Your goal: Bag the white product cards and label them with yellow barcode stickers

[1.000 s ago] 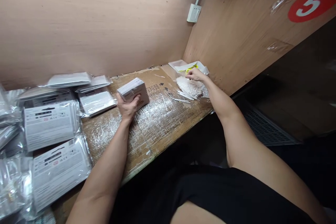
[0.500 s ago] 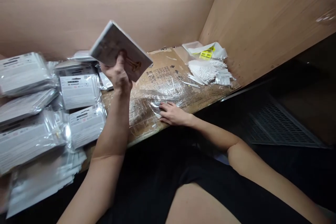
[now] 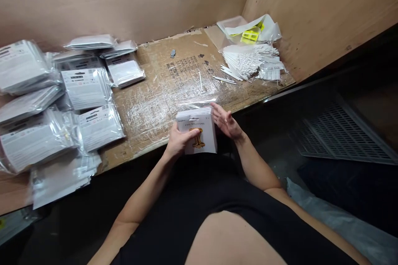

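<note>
The left hand (image 3: pixel 178 141) is closed around the lower left side of a thick stack of white foil balloon packs (image 3: pixel 200 138), with the thumb lying across the front. The right hand (image 3: pixel 226 121) is open, its fingers spread and angled toward the stack's upper right corner. Its fingertips (image 3: pixel 214 108) are at or just beside that corner, though I cannot tell whether they press on it. The stack stands nearly upright at the near edge of the tabletop (image 3: pixel 149 132), in front of the person's black top (image 3: pixel 199 203). Its front shows "FOIL BALLOONS" and a gold numeral (probably a 1, partly behind the left hand).

Clear plastic film (image 3: pixel 155 107) covers the cardboard-topped tabletop. To the left lie overlapping piles of labelled, sealed poly bags (image 3: pixel 87 89), some spilling over the near edge. To the far right is a heap of white paper-wrapped sticks (image 3: pixel 245 66), beside a clear plastic tray (image 3: pixel 231 25) and a sheet with yellow labels (image 3: pixel 250 36). A few loose white sticks (image 3: pixel 224 80) lie just in front of the heap, and a small grey object (image 3: pixel 172 53) sits near the back edge. Plywood panels (image 3: pixel 323 12) rise behind and beside the tabletop. A metal floor grille (image 3: pixel 342 132) and a pale plastic sack (image 3: pixel 338 219) are below on the right.
</note>
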A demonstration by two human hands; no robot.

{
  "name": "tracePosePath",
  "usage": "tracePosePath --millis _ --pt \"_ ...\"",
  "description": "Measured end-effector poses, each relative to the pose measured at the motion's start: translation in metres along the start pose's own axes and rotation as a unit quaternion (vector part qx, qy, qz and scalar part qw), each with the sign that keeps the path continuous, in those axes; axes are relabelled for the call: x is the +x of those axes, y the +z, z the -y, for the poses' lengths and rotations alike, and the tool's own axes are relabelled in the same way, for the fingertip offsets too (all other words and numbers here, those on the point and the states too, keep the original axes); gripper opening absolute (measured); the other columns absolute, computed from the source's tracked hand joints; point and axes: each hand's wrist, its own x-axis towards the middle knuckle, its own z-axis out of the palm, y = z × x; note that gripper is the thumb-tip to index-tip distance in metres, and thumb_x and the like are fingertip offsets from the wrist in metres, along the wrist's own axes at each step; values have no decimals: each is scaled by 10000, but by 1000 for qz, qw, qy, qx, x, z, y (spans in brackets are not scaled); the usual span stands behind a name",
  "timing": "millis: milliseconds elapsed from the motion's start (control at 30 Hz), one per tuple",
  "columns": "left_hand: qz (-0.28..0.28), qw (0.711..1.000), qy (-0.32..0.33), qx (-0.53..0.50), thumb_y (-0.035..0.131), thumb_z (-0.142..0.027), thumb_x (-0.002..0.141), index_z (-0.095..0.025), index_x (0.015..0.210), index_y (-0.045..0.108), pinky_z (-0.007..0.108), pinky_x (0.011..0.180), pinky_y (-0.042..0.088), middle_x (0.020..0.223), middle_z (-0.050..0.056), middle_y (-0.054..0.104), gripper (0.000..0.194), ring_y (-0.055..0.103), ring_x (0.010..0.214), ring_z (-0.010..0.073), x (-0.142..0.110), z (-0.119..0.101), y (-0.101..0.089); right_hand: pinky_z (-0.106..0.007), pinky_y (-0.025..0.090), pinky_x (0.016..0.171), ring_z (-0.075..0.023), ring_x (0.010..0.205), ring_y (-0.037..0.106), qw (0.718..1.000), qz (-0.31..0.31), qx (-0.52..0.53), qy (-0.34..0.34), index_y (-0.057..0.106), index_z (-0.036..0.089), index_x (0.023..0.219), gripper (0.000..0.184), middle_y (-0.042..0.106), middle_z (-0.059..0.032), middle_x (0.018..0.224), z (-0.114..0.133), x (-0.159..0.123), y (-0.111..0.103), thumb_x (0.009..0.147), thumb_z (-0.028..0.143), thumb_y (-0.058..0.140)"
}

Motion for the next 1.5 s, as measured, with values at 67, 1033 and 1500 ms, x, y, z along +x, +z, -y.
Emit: tracePosePath --millis 67,1033,1500 --pt "-26 1000 2 17 1072 -456 671 -80 1192 697 373 853 641 1126 201 733 744 746 984 338 -3 1 -2 -501 266 1325 -332 1623 331 999 35 17 -5 246 266 1729 1265 365 -175 1719 3 -1 -2 753 901 741" --pt "129 918 183 327 771 -733 907 -102 1525 506 577 1225 419 1535 260 498 922 489 1437 443 72 -7 40 -437 590 1046 -282 1146 729 964 -243 -89 -66 591 206 1395 680 729 -117 1311 2 -48 -8 831 456 876" --pt "26 864 249 438 867 -563 908 -214 1268 737 560 1341 170 1340 154 658 518 507 1438 405 -42 15 -52 -488 650 912 -313 1061 759 968 -145 125 164 631 242 1327 666 756 -89 1281 -30 -61 -5 744 389 918"
